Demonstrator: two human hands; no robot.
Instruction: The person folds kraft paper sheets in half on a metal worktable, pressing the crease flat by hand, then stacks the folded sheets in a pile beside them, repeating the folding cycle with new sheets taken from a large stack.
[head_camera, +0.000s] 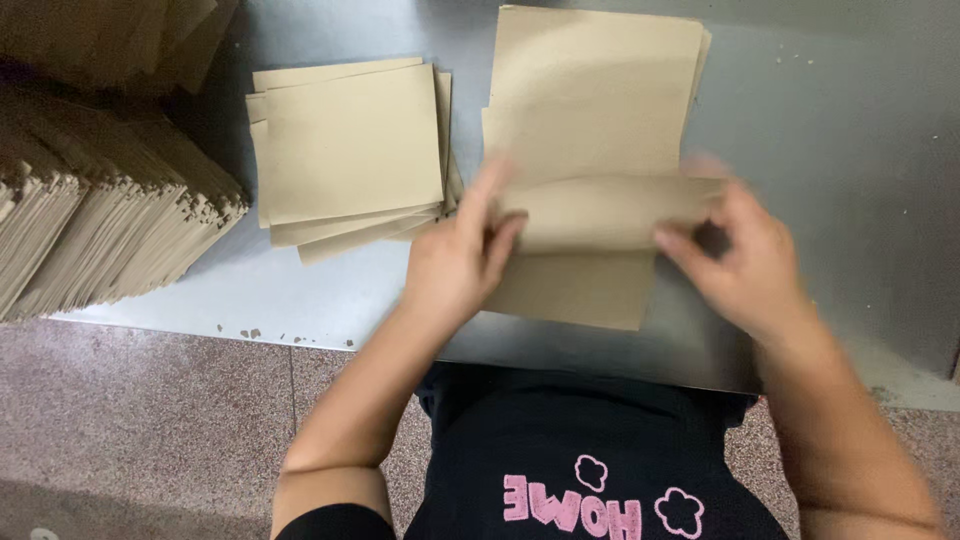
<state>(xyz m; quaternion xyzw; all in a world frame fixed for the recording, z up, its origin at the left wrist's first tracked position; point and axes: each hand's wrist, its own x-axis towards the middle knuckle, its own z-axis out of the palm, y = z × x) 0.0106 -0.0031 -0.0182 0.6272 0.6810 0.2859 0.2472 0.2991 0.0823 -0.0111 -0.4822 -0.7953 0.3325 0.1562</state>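
A tan paper sheet (600, 215) lies on top of a stack of flat tan sheets (595, 90) on the grey metal table (830, 130). Its middle is lifted into a fold. My left hand (455, 265) pinches the sheet's left edge with thumb and fingers. My right hand (745, 255), blurred, grips the right edge of the same fold. The sheet's near part (575, 290) lies flat, reaching the table's front edge.
A smaller pile of folded tan pieces (350, 150) sits left of the stack. Large bundles of tan paper (90, 210) fill the far left. The table's front edge (300, 335) runs above a speckled floor (150, 420).
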